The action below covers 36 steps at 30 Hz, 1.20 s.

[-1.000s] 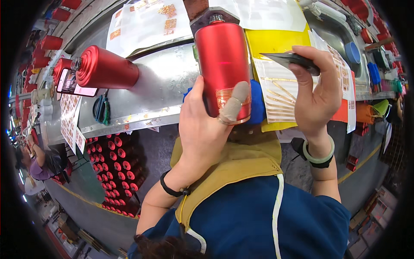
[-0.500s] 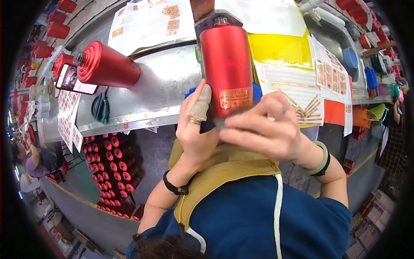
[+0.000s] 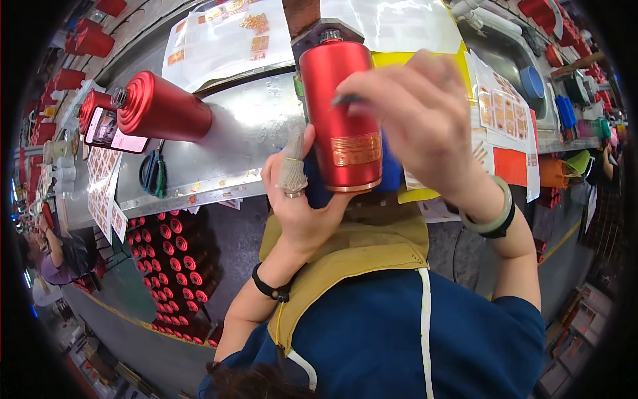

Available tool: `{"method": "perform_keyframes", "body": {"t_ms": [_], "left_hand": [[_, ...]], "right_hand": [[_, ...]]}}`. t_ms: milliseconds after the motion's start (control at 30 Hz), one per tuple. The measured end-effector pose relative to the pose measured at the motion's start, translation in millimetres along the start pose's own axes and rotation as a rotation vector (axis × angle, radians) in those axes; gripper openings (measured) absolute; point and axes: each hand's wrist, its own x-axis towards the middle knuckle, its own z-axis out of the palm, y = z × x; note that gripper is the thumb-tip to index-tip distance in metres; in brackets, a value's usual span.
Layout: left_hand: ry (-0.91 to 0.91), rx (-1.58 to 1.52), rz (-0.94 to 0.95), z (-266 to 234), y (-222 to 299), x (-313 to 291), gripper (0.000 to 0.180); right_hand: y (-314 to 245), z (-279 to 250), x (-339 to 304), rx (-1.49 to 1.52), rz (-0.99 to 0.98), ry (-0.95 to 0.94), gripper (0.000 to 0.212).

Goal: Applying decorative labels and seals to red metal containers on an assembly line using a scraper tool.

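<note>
A red metallic bottle [image 3: 337, 100] lies in front of me, its threaded neck pointing away and a gold patterned label [image 3: 356, 150] near its base. My left hand [image 3: 298, 199] is closed on the base end, the thumb across the bottom and the fingers along the left side. Grey fabric covers sit on its fingers. Over the right side of the bottle hovers my right hand [image 3: 425, 120], smeared by motion. It is closed in a pinch with a small dark piece [image 3: 347, 100] at the fingertips, too blurred to name.
To the left another red bottle [image 3: 159, 110] stands beside a phone [image 3: 109, 130] and dark-handled scissors [image 3: 153, 171]. Sheets of gold stickers [image 3: 502, 100] lie at the right, near a metal sink with a blue bowl [image 3: 531, 82]. Several red bottles [image 3: 169, 266] are racked below the bench.
My right hand has lifted from the bottle's base and moved up and away, over the bottle's right side. The label's lower edge and the base now show. The left hand still holds the bottle.
</note>
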Motion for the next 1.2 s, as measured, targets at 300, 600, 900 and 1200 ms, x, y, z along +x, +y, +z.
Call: {"method": "perform_keyframes", "body": {"t_ms": [300, 600, 900, 1200], "left_hand": [[-0.094, 0.028, 0.014, -3.1, -5.5, 4.4, 0.091], [-0.285, -0.210, -0.104, -14.4, -7.4, 9.6, 0.104], [-0.338, -0.655, -0.427, -4.4, 0.2, 19.0, 0.072], [-0.123, -0.047, 0.304, -10.6, -4.6, 10.4, 0.055]], "right_hand": [[-2.6, 6.7, -10.8, 0.311, 0.112, 0.006, 0.023], [-12.1, -26.9, -23.0, 0.407, -0.061, -0.031, 0.025], [3.9, -21.7, -33.3, 0.469, 0.404, 0.287, 0.022], [3.2, -13.5, -45.6, 0.474, 0.582, 0.310, 0.022]]}}
